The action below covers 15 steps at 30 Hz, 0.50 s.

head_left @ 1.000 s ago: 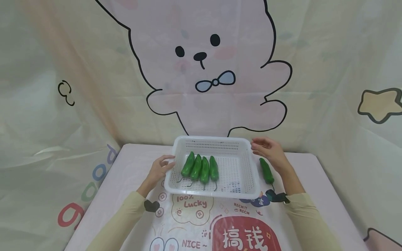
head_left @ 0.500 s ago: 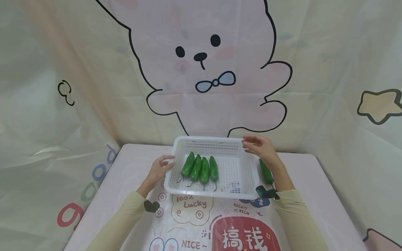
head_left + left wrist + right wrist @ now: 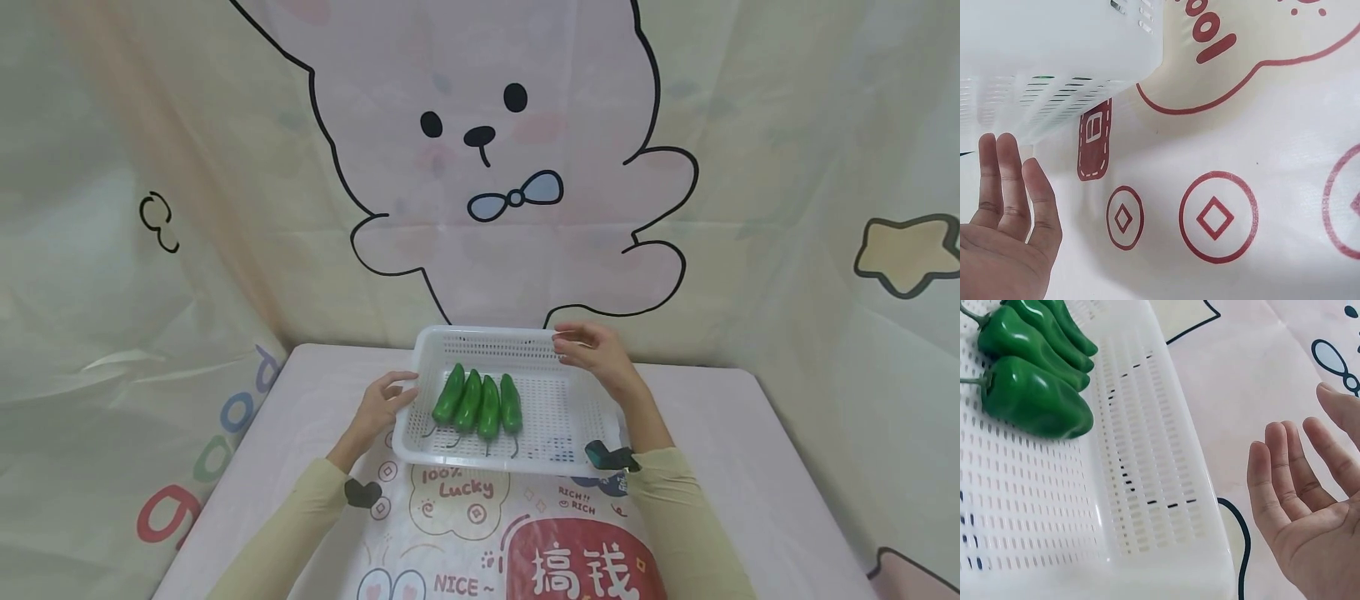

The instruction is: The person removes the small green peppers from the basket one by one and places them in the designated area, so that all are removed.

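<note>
A white perforated basket (image 3: 581, 400) holds several green peppers (image 3: 489, 408) side by side in its left half, stems toward the front. Beside its left wall, my left hand (image 3: 375, 412) rests its fingertips at the edge; in the left wrist view the straight fingers (image 3: 1009, 187) lie against the wall, thumb out of sight. My right hand (image 3: 600, 358) hovers at the back right corner, fingers loosely extended and holding nothing. The right wrist view shows that hand (image 3: 1310, 506) apart from the rim (image 3: 1210, 487), with peppers (image 3: 1038, 400) inside the basket.
A pale cloth with printed drawings covers the table (image 3: 720, 417). Behind it hangs a curtain (image 3: 750, 192) with a large cartoon animal, and printed curtains stand at both sides. The right forearm passes over the basket's right side.
My right hand has moved left from beside the basket to its back right corner. The loose pepper to the right of the basket is now hidden behind that arm. My left hand stays put.
</note>
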### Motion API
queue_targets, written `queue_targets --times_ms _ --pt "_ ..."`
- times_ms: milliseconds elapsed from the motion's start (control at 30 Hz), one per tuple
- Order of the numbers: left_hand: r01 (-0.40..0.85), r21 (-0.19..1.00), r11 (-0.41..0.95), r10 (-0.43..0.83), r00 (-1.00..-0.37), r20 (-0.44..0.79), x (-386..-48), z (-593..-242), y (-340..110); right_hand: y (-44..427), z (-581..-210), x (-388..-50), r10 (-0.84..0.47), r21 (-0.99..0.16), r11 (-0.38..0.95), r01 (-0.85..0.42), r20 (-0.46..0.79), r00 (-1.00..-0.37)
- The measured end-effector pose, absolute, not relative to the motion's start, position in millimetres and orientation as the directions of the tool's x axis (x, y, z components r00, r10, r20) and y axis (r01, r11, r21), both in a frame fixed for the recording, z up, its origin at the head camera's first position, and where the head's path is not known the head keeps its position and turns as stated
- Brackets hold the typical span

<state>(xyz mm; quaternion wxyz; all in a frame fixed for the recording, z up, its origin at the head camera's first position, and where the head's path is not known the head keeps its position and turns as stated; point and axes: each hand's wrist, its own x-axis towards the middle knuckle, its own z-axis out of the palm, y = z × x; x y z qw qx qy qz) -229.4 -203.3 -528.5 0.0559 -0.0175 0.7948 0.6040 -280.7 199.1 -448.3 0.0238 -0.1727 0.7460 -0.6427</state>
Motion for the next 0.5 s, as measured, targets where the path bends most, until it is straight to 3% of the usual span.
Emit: queue_targets --times_ms 500 --pt "-0.101 0.964 0.247 0.034 -0.993 -0.113 -230 -530 -204 169 -459 -289 -0.321 -0.975 0.120 -0.189 0.142 -0.936"
